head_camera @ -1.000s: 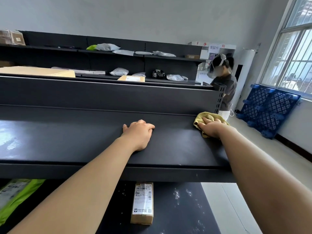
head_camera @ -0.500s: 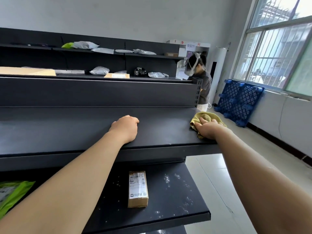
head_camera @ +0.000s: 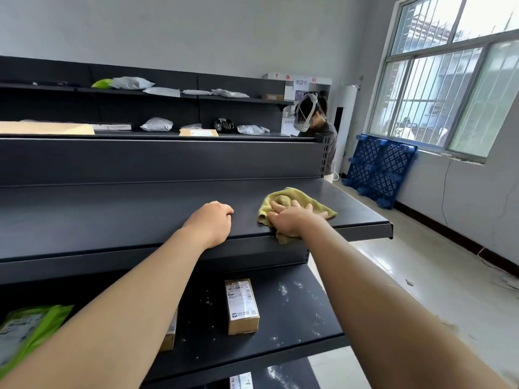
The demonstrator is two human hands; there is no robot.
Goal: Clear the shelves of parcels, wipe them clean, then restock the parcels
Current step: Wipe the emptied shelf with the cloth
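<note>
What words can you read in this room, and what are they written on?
"净" and "列": red characters on the white board by the back wall; whatever lies between them is covered.
"滞留件" (as best it reads): on the paper sheet stuck over that board.
Label on the small cardboard box: print too small to read.
Label on the green parcel: blurred.

A person (head_camera: 328,134) wearing a headset stands beside a tall white cabinet (head_camera: 347,113), and blue pallets (head_camera: 382,167) lean against the wall (head_camera: 463,197) under a barred window (head_camera: 449,94).
</note>
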